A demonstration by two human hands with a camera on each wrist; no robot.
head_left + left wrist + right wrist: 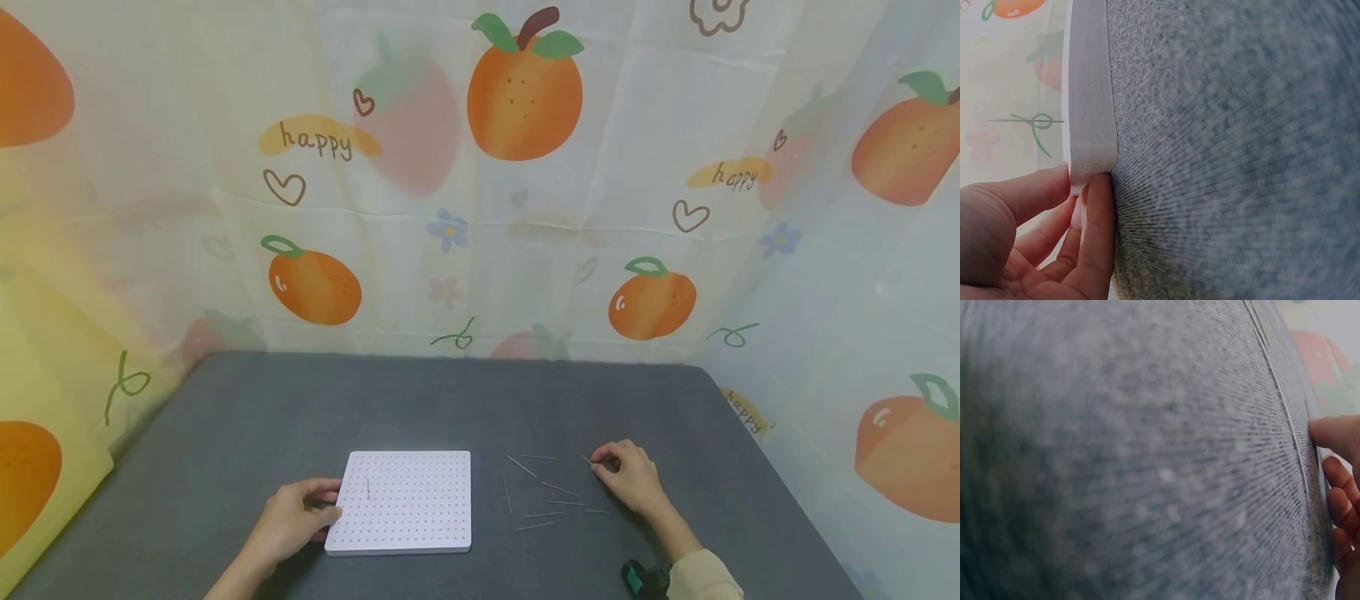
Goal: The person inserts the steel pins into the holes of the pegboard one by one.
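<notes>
A white board (442, 500) with rows of small holes lies flat on the dark table. One thin needle (368, 489) stands upright in it near the upper left, and shows in the left wrist view as a fine metal needle (1025, 120). My left hand (294, 518) grips the board's left edge, thumb (1041, 187) at its upper rim and fingers against its side. Over to the right, my right hand (628, 477) pinches a thin needle (586, 457) between thumb and fingertips, low at the table surface. Its other fingers curl beside the thumb (1332, 432).
Several loose needles (561, 490) lie scattered at various angles between the board and my right hand. A black device with a green patch (636, 577) is at my right wrist, by a pale sleeve (701, 577). A fruit-print curtain (525, 275) hangs behind the grey table (450, 400).
</notes>
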